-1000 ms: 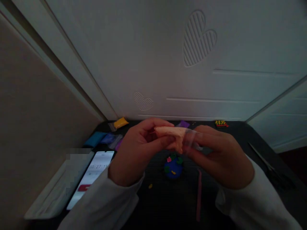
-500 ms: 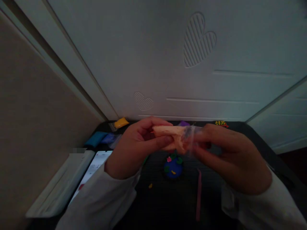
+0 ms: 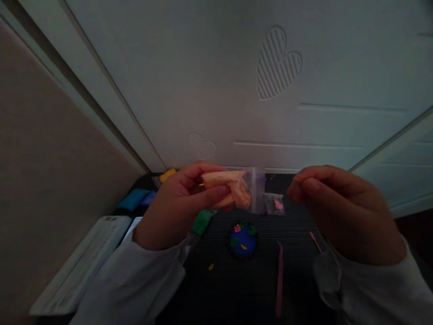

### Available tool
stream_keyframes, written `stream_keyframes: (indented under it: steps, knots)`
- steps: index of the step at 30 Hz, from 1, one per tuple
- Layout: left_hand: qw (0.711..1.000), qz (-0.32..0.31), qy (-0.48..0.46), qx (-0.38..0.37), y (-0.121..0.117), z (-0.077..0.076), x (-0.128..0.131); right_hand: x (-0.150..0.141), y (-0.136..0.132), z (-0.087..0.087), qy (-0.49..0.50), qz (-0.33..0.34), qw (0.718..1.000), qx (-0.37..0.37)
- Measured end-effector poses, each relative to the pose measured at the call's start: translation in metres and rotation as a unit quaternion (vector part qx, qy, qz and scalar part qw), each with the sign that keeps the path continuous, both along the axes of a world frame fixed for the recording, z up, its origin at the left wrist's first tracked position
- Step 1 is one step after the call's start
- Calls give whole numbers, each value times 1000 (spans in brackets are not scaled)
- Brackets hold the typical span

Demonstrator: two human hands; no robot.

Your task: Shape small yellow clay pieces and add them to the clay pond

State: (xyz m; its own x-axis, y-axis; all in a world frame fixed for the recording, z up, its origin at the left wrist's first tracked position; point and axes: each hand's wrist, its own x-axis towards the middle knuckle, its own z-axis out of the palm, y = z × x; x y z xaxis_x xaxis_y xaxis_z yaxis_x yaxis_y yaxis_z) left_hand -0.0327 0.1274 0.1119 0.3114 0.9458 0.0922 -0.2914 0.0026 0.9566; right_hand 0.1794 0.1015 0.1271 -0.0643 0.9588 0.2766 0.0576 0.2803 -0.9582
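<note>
My left hand [image 3: 189,203] grips a small clear zip bag of peach-coloured modelling clay [image 3: 238,192], thumb in front and fingers behind. The bag's seal end points right. To the right and apart from it, my right hand [image 3: 338,207] is closed in a pinch; whatever its fingertips hold, if anything, cannot be made out. Below and between the hands sits a small round blue clay piece [image 3: 242,241] with green bits, a pink flower shape and a yellow bit on top. A pair of pink tweezers [image 3: 279,280] lies to its right.
Behind lies a small clear bag with something pink [image 3: 275,204]. A green clay packet [image 3: 202,222] is under my left wrist. Blue [image 3: 135,198] and yellow packets [image 3: 168,174] sit back left, near a long white case [image 3: 84,262]. A yellow crumb [image 3: 211,267] and a pink tool [image 3: 316,242] lie in front. A white panel rises behind.
My right hand has come off the bag's seal end and moved right, fingers pinched. My left hand has shifted slightly left with the bag. The small pink-filled bag now shows.
</note>
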Motion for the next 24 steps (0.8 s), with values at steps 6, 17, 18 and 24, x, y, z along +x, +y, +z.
stream_keyframes:
  steps: [6, 17, 18, 24]
  knots:
    - [999, 40, -7, -18, 4, 4, -5, -10, 11, -6, 209, 93, 962, -149]
    - [998, 70, -1, -9, 4, 7, -7, -12, 12, -9, 210, 118, 960, -142]
    - [998, 69, -2, -7, 4, 6, -7, -11, 12, -10, 206, 123, 961, -136]
    - [998, 56, 16, 1, 6, 4, -8, -10, 11, -12, 190, 141, 967, -93]
